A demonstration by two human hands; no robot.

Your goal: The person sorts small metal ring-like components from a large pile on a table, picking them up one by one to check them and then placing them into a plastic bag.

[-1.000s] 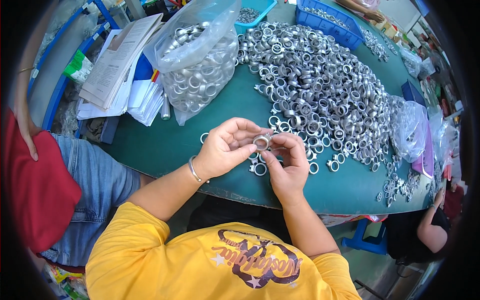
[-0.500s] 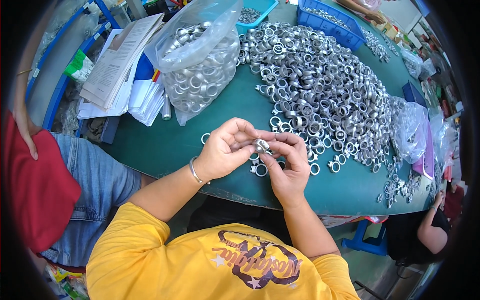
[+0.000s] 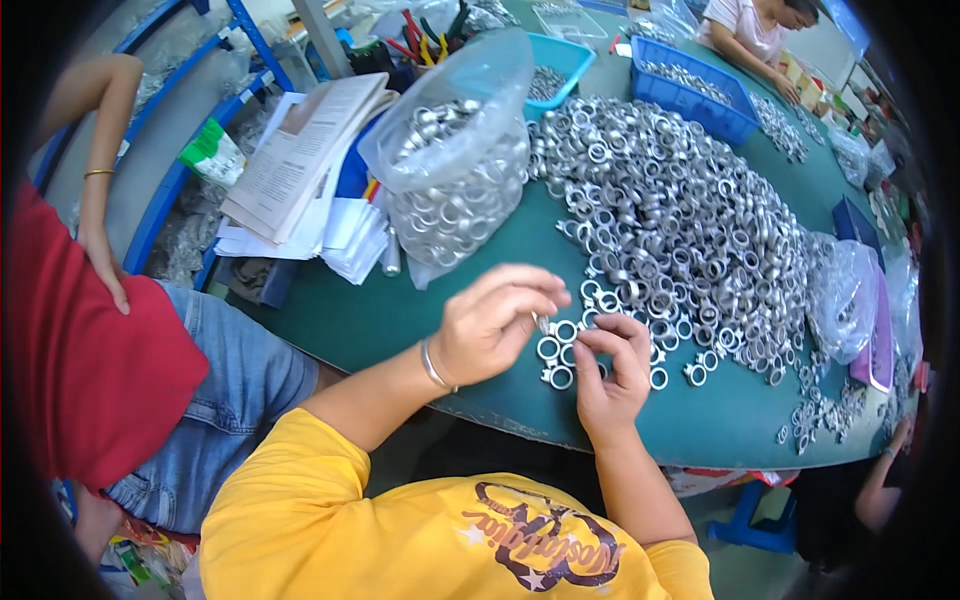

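My left hand (image 3: 500, 320) is raised over the table edge, slightly blurred, with its fingers bent. A small metal ring fitting (image 3: 543, 323) shows at its fingertips, partly hidden. To its right, my right hand (image 3: 614, 378) has its thumb and fingers drawn together in a pinch; whether a small piece is inside cannot be made out. The hands are apart. Several loose metal rings (image 3: 556, 362), each with a small lug, lie on the green table between and behind them. Beyond spreads a large heap of the same grey rings (image 3: 690, 210).
A clear plastic bag of rings (image 3: 455, 215) stands left of the heap, beside papers (image 3: 300, 150). Behind are a turquoise tray (image 3: 575, 55) and a blue basket (image 3: 700, 112). A person in red (image 3: 100, 350) stands close at my left; another person (image 3: 750, 40) sits at the far side.
My hands, together on one metal fitting before, have come apart. The left has lifted away to the left; the right sits lower. The whole view has shifted, with the scene moving right and down.
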